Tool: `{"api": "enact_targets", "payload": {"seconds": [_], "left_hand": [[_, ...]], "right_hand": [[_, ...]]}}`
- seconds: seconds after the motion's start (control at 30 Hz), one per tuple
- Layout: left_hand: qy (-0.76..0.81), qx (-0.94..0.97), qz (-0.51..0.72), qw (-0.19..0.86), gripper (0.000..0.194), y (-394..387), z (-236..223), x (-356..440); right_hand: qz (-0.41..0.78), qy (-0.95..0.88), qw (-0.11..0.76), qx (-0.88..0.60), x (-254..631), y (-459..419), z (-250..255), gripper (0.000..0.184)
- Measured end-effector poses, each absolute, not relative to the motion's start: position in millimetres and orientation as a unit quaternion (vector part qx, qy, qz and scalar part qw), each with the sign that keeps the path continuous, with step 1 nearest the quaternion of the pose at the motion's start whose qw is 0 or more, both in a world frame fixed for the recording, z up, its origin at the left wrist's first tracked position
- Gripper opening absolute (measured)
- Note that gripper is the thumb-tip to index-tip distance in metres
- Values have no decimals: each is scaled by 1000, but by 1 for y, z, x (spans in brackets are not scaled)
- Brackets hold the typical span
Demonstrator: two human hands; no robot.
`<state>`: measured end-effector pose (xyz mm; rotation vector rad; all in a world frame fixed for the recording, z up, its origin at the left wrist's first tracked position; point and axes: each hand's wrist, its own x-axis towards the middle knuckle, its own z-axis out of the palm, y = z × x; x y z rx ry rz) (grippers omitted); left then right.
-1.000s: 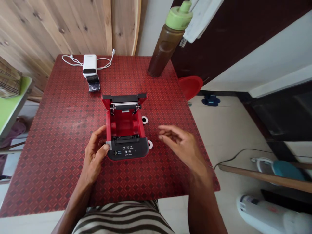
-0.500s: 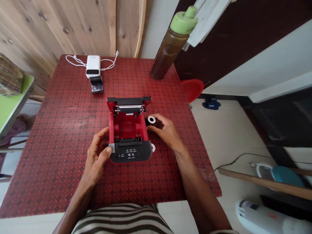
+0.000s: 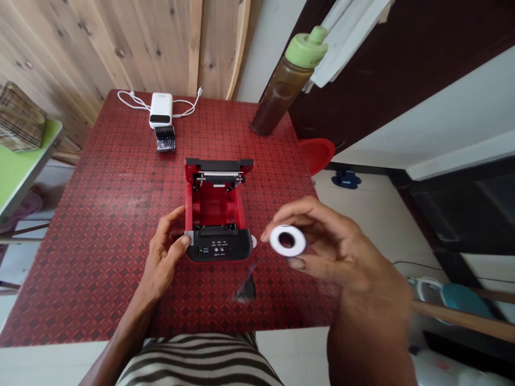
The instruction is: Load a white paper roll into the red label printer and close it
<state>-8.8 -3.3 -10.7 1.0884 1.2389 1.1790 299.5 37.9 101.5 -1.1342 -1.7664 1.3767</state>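
A red and black label printer sits on the table with its lid raised, and its red inner bay looks bare. My left hand grips the printer's left front corner, thumb on the grey tab and fingers along the side. Off to the right, my right hand is closed around a small paper roll, raised nearer the camera with its white end and round hole showing. A white rounded piece pokes out from beside the printer's right side. Between roll and table edge is a dark, blurred scrap I cannot identify.
On the red patterned table, a white device with a white cable and a black strip lies at the back left. A brown bottle with a green cap stands at the back right. A red stool is beyond the right edge.
My right hand has lifted the paper roll away from the printer's right side, rightward and toward the camera. A dark blurred scrap now shows in front of the printer. My left hand keeps its hold.
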Motion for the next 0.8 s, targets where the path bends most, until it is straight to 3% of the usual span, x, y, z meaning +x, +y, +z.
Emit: {"api": "enact_targets", "payload": {"seconds": [0.1, 0.27, 0.4, 0.57, 0.8], "left_hand": [[524, 454, 492, 527, 60, -4, -9, -8], [508, 454, 494, 540, 58, -4, -5, -6], [509, 455, 500, 533, 54, -4, -3, -5], [512, 459, 496, 530, 56, -4, -3, -5], [520, 459, 486, 532, 57, -5, 0, -5]], "right_hand": [[430, -769, 243, -404, 272, 48, 106, 24], [268, -820, 216, -457, 225, 59, 86, 19], [180, -821, 103, -532, 204, 57, 83, 22], [145, -808, -15, -570, 184, 69, 97, 25], [139, -804, -49, -576, 178, 84, 93, 25]]}}
